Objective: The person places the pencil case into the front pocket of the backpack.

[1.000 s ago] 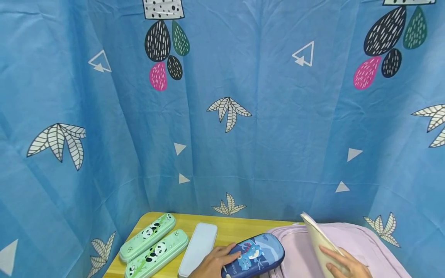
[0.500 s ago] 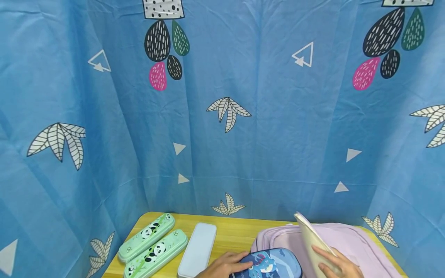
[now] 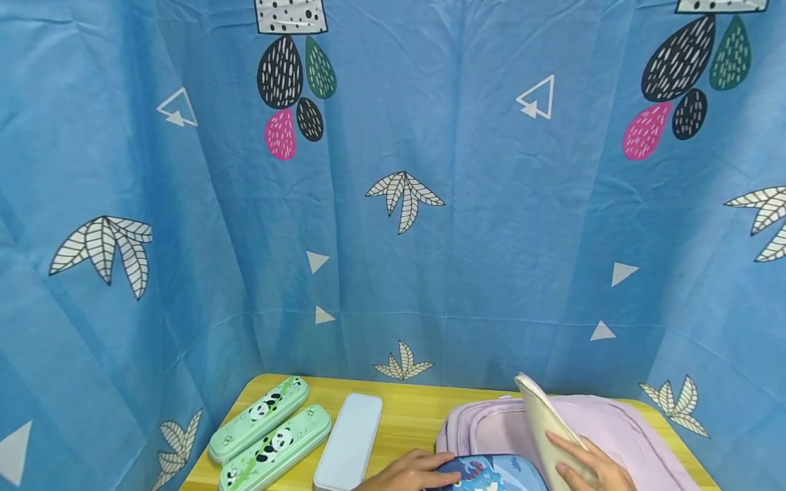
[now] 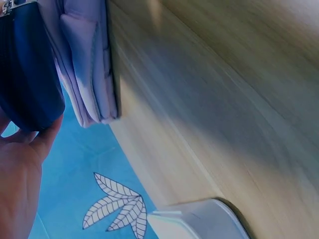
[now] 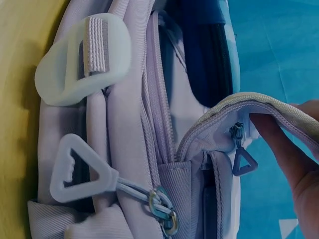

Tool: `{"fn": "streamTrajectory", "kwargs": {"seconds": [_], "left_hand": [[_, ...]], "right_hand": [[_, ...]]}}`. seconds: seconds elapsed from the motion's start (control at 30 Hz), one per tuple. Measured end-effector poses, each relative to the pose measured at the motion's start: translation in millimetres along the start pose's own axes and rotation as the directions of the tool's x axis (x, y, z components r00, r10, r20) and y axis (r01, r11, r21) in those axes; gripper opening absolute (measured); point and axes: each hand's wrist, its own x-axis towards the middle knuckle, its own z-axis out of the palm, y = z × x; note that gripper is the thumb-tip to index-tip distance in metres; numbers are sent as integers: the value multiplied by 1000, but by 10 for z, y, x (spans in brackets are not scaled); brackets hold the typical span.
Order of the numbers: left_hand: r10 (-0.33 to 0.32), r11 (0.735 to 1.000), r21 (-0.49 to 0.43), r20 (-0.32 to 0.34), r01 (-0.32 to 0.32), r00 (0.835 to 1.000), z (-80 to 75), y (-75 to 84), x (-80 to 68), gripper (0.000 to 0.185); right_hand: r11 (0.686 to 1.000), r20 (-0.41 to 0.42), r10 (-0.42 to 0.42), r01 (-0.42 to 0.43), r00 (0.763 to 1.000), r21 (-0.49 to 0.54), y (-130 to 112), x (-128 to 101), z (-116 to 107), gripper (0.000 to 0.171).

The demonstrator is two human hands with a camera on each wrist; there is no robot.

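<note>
Blue pencil case is lying lengthwise at the lilac backpack mouth; left hand is gripping its left end, right hand is pinching the flap open.

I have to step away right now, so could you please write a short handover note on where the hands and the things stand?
Left hand holds the blue pencil case at the mouth of the lilac backpack.
Right hand holds the backpack's cream flap up, keeping it open.
Done: bag open, case at the opening.
Left: case not yet fully inside; two green panda cases and a white case lie on the yellow table, untouched.
</note>
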Motion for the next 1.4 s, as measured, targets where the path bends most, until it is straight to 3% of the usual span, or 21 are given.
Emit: {"fn": "streamTrajectory", "kwargs": {"seconds": [0.3, 0.47, 0.6, 0.8, 0.97, 1.17, 1.3, 1.4], "left_hand": [[-19, 999, 44, 44, 17, 999, 13, 77, 102, 53], [27, 997, 77, 36, -30, 999, 51, 83, 183, 52], [53, 998, 35, 18, -53, 998, 119, 73, 234, 50], [12, 1000, 27, 20, -12, 1000, 173, 113, 293, 51], [0, 999, 43, 9, 0, 1000, 219, 162, 391, 52], [97, 994, 50, -33, -95, 995, 344, 104, 533, 51], [187, 980, 75, -63, -182, 980, 429, 48, 582, 53], [219, 973, 89, -71, -212, 973, 464, 21, 586, 55]], "right_hand": [[999, 27, 33, -34, 999, 36, -50, 14, -19, 46], [997, 16, 49, -50, 999, 67, -81, 4, -29, 46], [994, 33, 56, -59, 998, 90, -116, 3, -27, 46], [993, 26, 74, -76, 997, 90, -141, 1, -21, 47], [984, 106, 130, -141, 986, 112, -168, 28, -75, 54], [970, 160, 174, -197, 972, 143, -170, 44, -95, 57], [971, 123, 165, -183, 979, 153, -161, 16, -77, 55], [972, 100, 154, -169, 983, 165, -159, 4, -70, 53]]}}
